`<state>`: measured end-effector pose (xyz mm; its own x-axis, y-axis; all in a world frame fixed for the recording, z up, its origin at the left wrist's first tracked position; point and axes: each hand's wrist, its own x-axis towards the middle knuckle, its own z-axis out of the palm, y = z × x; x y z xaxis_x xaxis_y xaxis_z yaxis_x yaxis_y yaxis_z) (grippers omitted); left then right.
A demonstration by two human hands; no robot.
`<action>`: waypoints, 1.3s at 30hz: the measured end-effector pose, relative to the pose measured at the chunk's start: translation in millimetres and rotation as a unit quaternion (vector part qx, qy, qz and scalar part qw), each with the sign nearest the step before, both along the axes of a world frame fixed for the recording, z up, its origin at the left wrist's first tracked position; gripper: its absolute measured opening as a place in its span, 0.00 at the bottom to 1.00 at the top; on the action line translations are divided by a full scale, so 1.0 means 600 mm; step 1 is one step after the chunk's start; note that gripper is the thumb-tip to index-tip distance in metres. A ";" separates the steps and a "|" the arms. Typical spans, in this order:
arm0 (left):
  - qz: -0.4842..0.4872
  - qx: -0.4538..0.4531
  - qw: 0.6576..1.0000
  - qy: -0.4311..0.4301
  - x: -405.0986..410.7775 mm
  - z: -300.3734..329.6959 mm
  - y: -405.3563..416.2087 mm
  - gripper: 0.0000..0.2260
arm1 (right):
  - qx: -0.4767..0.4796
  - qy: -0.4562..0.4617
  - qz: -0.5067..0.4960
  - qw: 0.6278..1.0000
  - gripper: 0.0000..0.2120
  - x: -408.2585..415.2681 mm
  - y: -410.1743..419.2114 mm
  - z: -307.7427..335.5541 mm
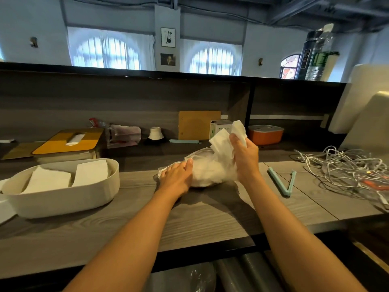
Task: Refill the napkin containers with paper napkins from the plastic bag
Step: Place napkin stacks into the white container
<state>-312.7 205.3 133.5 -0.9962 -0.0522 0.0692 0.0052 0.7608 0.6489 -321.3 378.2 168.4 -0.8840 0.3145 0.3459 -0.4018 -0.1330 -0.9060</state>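
**Now: napkins coming out of the bag**

Centrally on the wood-grain tabletop lies the plastic bag, on its side and bulging with white paper. The left hand rests flat on the bag's near-left end, fingers fairly straight, pressing it down. The right hand is at the bag's right end, raised above it, its fingers curled round a loose bunch of paper napkins that stick up and fan out above the bag's mouth.

Left of the bag, well apart from it, stands the white oval napkin container; two stacks of folded napkins lie inside it, side by side. Behind that container, further from the bag, sits a tissue box with a yellow lid, a tissue poking from its slot.

Right of the bag, near it, an open light-blue bag clip lies in a V on the tabletop. Beyond the clip, further right, is a tangle of grey cables. Behind the bag, against the back wall, stand a small white carton and an orange box with a pale lid.
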 end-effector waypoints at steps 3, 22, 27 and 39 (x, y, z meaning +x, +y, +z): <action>0.028 0.033 0.999 0.033 0.001 0.001 0.004 0.22 | -0.065 0.031 0.050 0.996 0.07 0.009 0.008 0.013; -0.135 0.567 0.798 -0.154 0.035 0.038 0.037 0.41 | -0.225 -0.021 0.185 0.956 0.16 0.013 -0.017 -0.001; -0.233 0.567 0.785 -0.093 0.042 0.018 0.049 0.25 | 0.017 -0.048 -0.015 0.999 0.05 0.004 -0.035 -0.014; 0.021 0.740 0.671 -0.046 0.021 0.036 0.036 0.12 | -0.058 -0.059 -0.028 0.996 0.09 0.002 -0.024 -0.003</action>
<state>-300.0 226.6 154.9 -0.9882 -0.0235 -0.1511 -0.0884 -0.7183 0.6901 -319.9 363.9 166.7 -0.8964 0.3963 0.1984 -0.3024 -0.2197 -0.9275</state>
